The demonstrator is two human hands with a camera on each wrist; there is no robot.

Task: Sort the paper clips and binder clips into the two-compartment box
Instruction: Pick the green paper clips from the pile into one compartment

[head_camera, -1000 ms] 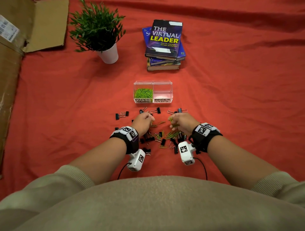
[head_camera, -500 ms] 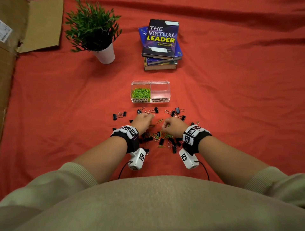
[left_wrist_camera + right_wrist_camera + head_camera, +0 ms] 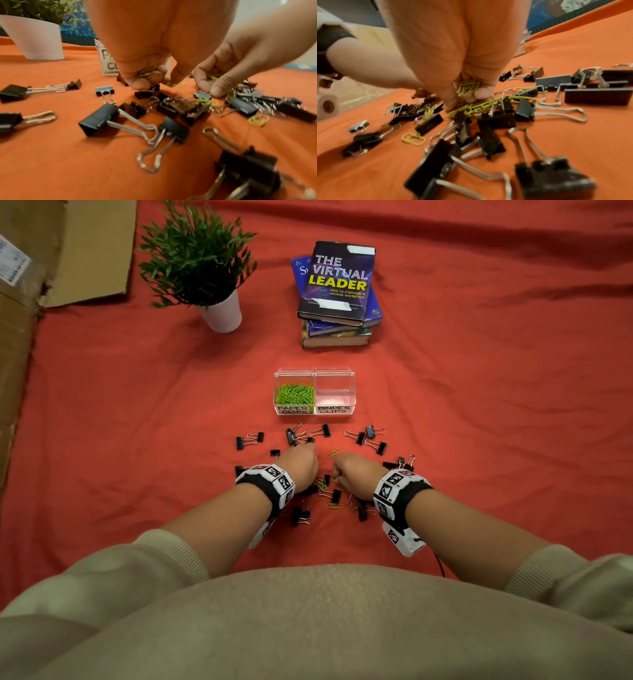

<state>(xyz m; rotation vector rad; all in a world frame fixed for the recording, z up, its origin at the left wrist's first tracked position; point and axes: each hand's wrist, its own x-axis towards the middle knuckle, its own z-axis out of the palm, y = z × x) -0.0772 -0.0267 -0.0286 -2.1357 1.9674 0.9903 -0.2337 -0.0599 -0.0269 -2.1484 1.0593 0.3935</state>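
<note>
A clear two-compartment box point(image 3: 314, 371) stands ahead of my hands; its left half, labelled paper clips, holds green paper clips point(image 3: 295, 394), and its right half, labelled binder clips, holds nothing. Black binder clips point(image 3: 321, 430) and green paper clips point(image 3: 333, 454) lie scattered on the red cloth. My left hand point(image 3: 301, 465) hovers low over the pile with paper clips point(image 3: 147, 71) curled in its fingers. My right hand point(image 3: 352, 472) is beside it, holding a bunch of green paper clips point(image 3: 468, 86) while its fingertips point(image 3: 449, 106) touch more clips on the cloth.
A potted plant point(image 3: 205, 268) stands far left and a stack of books point(image 3: 337, 296) behind the box. Flattened cardboard point(image 3: 41, 261) lies along the left edge. Binder clips point(image 3: 102, 120) crowd the cloth under and around both wrists.
My right hand has moved left and down into the pile, closer to the left hand. The left hand has barely shifted.
</note>
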